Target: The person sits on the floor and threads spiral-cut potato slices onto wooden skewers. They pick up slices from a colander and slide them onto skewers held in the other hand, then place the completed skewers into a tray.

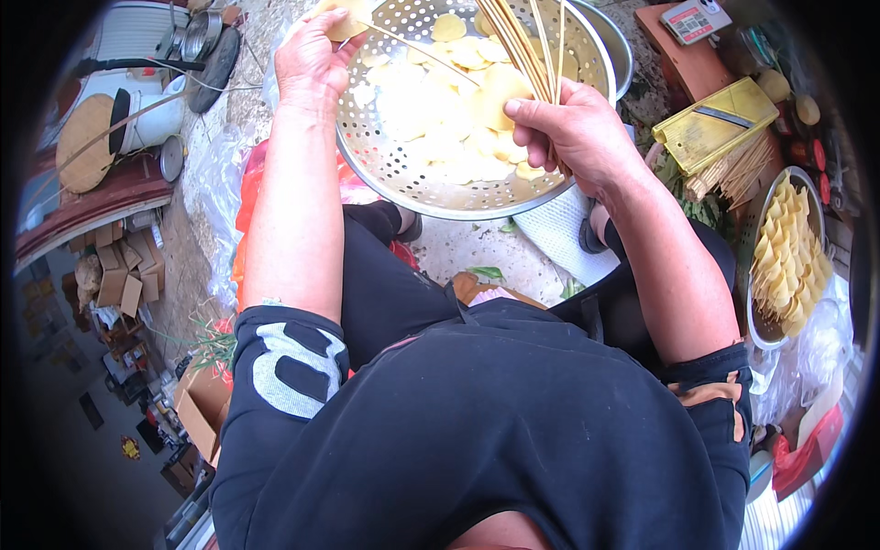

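Observation:
A perforated metal colander (pixel 364 155) full of thin pale-yellow slices, apparently potato (pixel 440 130), lies before me. My left hand (pixel 317 58), over its left rim, holds a slice (pixel 347 20) by the edge; a thin wooden skewer (pixel 423 52) runs from this slice toward the right. My right hand (pixel 574 130) grips a bundle of wooden skewers (pixel 517 45) over the colander's right side, with one slice (pixel 502 93) at its thumb and fingers. Whether that slice is pinched or on a skewer I cannot tell.
At right are a yellow slicer (pixel 718 124), loose skewers (pixel 746 168), a phone (pixel 696 20) on a reddish board (pixel 677 58), and a metal bowl (pixel 756 323) of skewered slices (pixel 787 254). Plastic bags (pixel 223 185) lie left, and a white cloth (pixel 567 237) below the colander.

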### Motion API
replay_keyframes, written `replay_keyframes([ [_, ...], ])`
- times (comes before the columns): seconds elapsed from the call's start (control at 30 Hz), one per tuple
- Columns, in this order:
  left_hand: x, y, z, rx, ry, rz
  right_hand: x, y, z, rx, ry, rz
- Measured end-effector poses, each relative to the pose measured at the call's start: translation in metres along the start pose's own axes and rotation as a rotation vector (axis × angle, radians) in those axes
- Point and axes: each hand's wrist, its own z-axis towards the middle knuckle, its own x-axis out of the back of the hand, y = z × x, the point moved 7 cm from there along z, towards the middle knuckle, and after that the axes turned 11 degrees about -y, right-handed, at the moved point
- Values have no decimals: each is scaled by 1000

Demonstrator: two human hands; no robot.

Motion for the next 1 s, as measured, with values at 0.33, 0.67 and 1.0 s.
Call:
replay_keyframes([
  [0.33, 0, -3, -2, 16, 45, 147, 1, -1, -1, -10, 12, -3],
  [0.67, -14, -18, -7, 121, 13, -3, -1, -1, -1, 5, 7, -18],
  [1.0, -20, -13, -5, 109, 22, -56, -6, -1, -2, 3, 6, -119],
])
